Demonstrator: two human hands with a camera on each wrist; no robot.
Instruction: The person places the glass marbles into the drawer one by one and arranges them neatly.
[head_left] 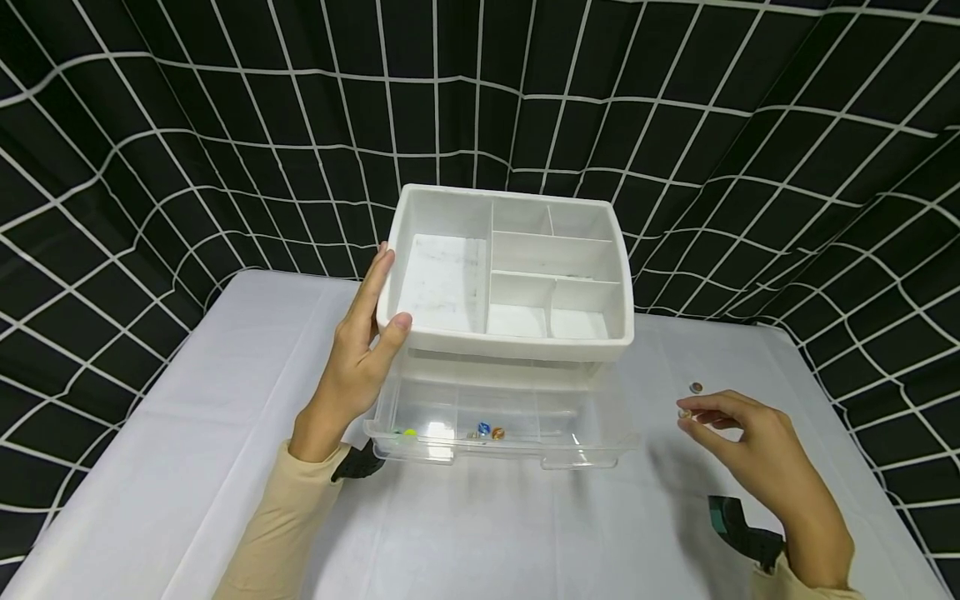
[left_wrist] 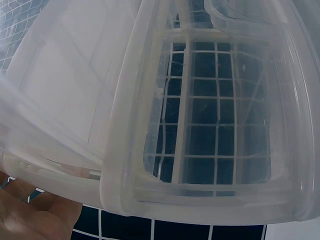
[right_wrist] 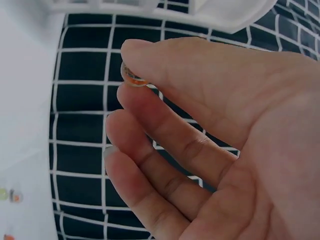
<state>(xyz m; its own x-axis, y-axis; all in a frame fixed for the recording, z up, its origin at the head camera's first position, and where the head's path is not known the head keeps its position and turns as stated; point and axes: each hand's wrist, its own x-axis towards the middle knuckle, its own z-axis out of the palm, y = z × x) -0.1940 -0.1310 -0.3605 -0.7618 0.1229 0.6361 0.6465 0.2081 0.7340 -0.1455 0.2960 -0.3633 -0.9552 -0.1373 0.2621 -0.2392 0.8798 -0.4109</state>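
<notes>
A white desk organizer (head_left: pixel 517 342) with several top compartments stands mid-table, its clear drawer (head_left: pixel 510 452) pulled out at the front. My left hand (head_left: pixel 358 354) grips the organizer's left side, thumb over the front corner and fingers along the outer wall. In the left wrist view, part of the left hand (left_wrist: pixel 37 215) shows beneath the translucent plastic. Right of the drawer, my right hand (head_left: pixel 757 442) pinches a clear marble (right_wrist: pixel 131 76) with an orange swirl between thumb and index finger. Another marble (head_left: pixel 696 387) lies on the table just beyond the right fingertips.
Inside the drawer near its front wall are a blue marble (head_left: pixel 483 428), an orange marble (head_left: pixel 498 433) and a yellow-green marble (head_left: pixel 410 432). A white cloth (head_left: pixel 247 400) covers the table. A black curtain with white grid lines (head_left: pixel 480 92) hangs behind and at both sides.
</notes>
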